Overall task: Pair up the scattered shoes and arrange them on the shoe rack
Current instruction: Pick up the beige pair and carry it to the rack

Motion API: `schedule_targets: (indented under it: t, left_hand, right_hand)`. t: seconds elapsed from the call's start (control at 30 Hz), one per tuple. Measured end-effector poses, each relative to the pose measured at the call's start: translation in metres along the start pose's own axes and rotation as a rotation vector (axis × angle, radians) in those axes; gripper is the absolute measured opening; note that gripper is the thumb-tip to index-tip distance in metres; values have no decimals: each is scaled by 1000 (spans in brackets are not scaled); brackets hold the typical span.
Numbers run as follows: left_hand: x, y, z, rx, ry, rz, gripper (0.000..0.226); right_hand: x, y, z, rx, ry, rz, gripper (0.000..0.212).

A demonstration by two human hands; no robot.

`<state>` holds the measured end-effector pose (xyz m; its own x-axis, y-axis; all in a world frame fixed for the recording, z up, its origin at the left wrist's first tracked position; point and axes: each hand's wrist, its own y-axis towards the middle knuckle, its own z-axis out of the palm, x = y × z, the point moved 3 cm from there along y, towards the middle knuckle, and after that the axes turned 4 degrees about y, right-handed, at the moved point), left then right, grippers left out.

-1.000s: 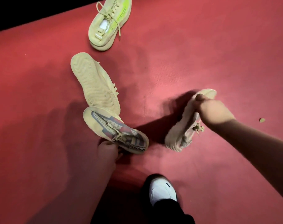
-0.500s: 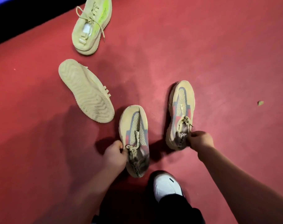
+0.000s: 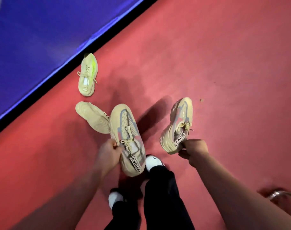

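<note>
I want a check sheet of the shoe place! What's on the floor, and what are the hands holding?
Surface: red floor, bare patches, dark shadows near the shoes.
Job's things: two grey-patterned shoes held, the left shoe and the right shoe; a neon-striped shoe upright on the floor; an overturned shoe sole up beside it. Shoe rack not in view.
Clutter: small scrap on the floor.
Hands: left hand grips the left shoe; right hand grips the right shoe's heel.
Cables: nothing seen.
Surroundings: blue surface with black edge; metal object, blurred.
</note>
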<state>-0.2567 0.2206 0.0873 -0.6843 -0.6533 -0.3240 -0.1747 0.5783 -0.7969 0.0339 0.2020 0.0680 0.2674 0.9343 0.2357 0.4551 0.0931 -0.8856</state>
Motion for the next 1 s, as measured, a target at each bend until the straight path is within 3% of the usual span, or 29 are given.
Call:
schedule_targets:
  t: [0.2,0.5,0.67,1.0]
  left_hand:
    - [-134,-99,-65,10,24,102,22]
    - [-326,-211,-131,22,208,422,20]
    - [-426,-226,-160,-13,284,544,24]
    - [-621,-181,-170,150,274,650,24]
  right_hand:
    - [73,-129,-123,31,52,-105,30]
    - [162,-248,-244,124,464,-132,7]
    - [229,-273,-280,136,652,-176,9]
    - [370,-279,-337,92,853,-254,25]
